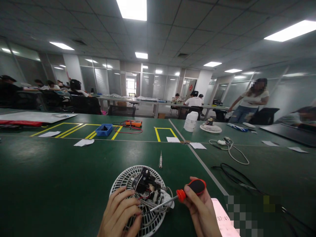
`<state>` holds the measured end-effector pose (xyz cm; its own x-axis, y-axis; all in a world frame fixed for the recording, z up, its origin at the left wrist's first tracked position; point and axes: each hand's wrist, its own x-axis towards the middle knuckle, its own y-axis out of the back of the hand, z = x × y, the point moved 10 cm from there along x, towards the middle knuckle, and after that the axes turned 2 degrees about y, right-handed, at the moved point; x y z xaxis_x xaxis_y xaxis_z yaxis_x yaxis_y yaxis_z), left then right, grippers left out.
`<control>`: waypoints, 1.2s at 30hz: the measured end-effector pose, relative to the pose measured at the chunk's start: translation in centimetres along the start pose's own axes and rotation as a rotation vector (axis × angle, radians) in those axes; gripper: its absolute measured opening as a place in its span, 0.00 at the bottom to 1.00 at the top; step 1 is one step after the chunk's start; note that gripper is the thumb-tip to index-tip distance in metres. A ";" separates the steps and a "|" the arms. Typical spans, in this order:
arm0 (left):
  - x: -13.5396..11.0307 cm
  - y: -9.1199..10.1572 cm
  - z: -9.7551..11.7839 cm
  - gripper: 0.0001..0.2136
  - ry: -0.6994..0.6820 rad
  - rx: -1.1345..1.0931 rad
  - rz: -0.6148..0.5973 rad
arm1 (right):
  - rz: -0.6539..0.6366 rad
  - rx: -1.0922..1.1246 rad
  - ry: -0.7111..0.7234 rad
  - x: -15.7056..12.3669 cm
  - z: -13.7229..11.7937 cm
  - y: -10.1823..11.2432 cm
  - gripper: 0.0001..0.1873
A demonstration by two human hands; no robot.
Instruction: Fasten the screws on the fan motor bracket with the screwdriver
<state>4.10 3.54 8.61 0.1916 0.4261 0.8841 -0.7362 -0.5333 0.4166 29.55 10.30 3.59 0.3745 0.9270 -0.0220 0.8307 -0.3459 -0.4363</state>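
Observation:
A white round fan grille (125, 177) lies flat on the green table (61, 177), with a black motor and wires (148, 187) on top of it. My left hand (120, 214) rests on the grille's near left side, fingers curled against the wires and parts. My right hand (201, 210) is closed round the red and black handle of a screwdriver (187, 191). Its metal shaft points left and down into the motor assembly. A second small screwdriver (160, 160) lies on the table just beyond the grille.
Farther back are a blue bin (104, 129), an orange multimeter with red leads (133, 123), a white container (191, 121), another fan grille (210, 127), white and black cables (232, 154), and paper slips. Several people sit or stand at other tables behind.

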 end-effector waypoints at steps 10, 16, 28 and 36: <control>0.0 -0.2 0.0 0.10 0.003 -0.010 -0.011 | 0.007 -0.015 0.037 0.0 -0.3 -0.1 0.36; 0.1 0.0 0.1 0.10 0.005 -0.006 -0.002 | -0.008 0.013 0.027 -0.1 0.0 -0.1 0.35; 0.2 0.0 0.1 0.10 0.002 0.001 0.005 | 0.005 -0.030 0.046 -0.5 -0.2 -0.3 0.36; 0.2 0.1 0.1 0.10 0.010 -0.010 0.001 | 0.047 -0.053 0.106 -1.0 -1.3 -0.6 0.35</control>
<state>4.14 3.54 8.81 0.1842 0.4328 0.8825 -0.7427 -0.5268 0.4134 29.21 9.43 5.11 0.4525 0.8901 0.0551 0.8307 -0.3982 -0.3890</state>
